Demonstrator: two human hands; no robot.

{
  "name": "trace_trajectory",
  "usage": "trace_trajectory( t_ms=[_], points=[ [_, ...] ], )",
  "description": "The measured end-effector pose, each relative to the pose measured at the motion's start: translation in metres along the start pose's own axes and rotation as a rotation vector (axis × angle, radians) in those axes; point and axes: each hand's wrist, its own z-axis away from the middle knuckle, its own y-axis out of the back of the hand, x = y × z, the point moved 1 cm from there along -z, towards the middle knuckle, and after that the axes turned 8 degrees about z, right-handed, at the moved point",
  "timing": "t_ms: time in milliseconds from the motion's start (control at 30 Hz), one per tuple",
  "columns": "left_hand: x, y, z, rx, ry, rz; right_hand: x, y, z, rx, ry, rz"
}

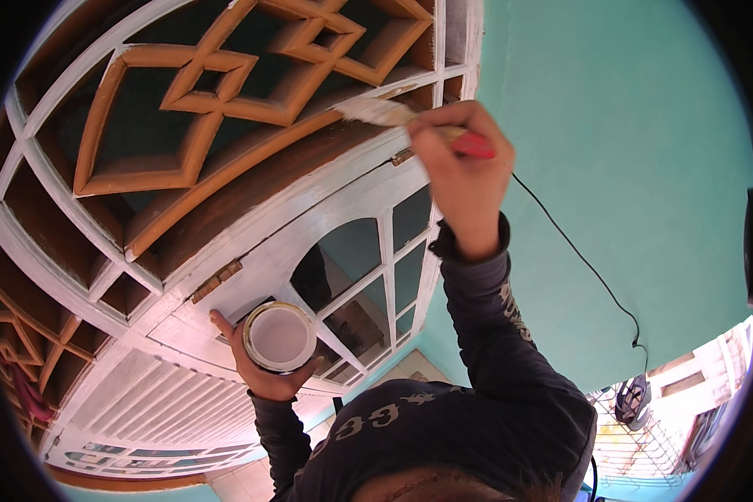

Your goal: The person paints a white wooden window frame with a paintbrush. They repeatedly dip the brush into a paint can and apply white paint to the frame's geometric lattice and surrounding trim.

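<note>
My right hand (468, 163) is raised and closed round a paintbrush (375, 111) with a red handle end. Its pale, paint-covered bristles lie along a wooden rail (268, 171) above the white door, partly white and partly bare brown. Lower down, my left hand (268, 378) grips a round paint can (281, 369) from below and the sides, thumb and fingers spread round it. White paint (279, 335) shows in the uncovered can. Above the rail is an orange-brown lattice (135, 181) of diamond shapes, set in front of dark panes.
Beneath the rail hangs a white door (309, 251) with glass panes and metal hinges (217, 281). White-painted bars (67, 201) frame the lattice at the left. A turquoise wall (619, 151) rises at the right, crossed by a black cable (590, 243). A wire grille (636, 448) stands at lower right.
</note>
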Motion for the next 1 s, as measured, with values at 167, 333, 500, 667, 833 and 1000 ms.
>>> trace_trajectory(
  t_ms=[167,333,500,667,833,1000],
  points=[
    [-0.002,-0.001,-0.002,-0.014,-0.033,-0.01,0.01,-0.01,0.006,0.12,0.003,0.146],
    [0.0,-0.002,-0.003,0.019,-0.03,0.026,-0.018,-0.03,0.036,0.03,0.194,0.003],
    [-0.003,0.002,-0.004,-0.064,-0.026,-0.053,-0.006,-0.018,0.022,0.187,-0.085,0.02],
    [0.002,0.003,-0.006,-0.075,-0.01,-0.041,-0.022,-0.023,0.034,0.006,0.126,0.026],
    [0.001,0.002,-0.003,-0.025,-0.014,0.028,-0.013,-0.018,0.017,0.109,-0.09,-0.018],
    [0.002,0.004,-0.005,-0.041,-0.079,-0.038,-0.04,-0.02,0.019,-0.125,-0.068,-0.134]
  ],
)
